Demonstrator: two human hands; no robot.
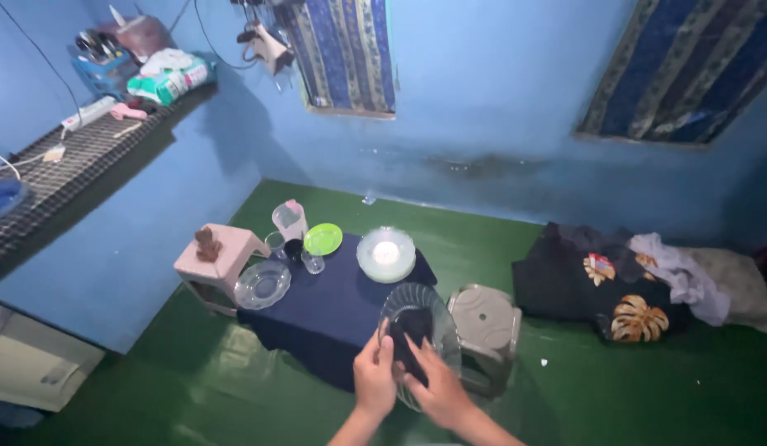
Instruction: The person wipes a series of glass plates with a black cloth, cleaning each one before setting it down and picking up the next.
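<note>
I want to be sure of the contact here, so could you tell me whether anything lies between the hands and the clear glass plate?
Yes: a dark cloth lies between the right hand and the glass plate; the left hand grips the plate's near edge directly.

Lighting: dim, cool, with a blue cast overall. Shadows: deep under the wall shelf; soft beneath the worktop. Glare: pale sheen on the green floor; bright spot on the stacked glass plates. Focus: soft throughout, compression smear. Distortion: wide-angle bending at edges.
</note>
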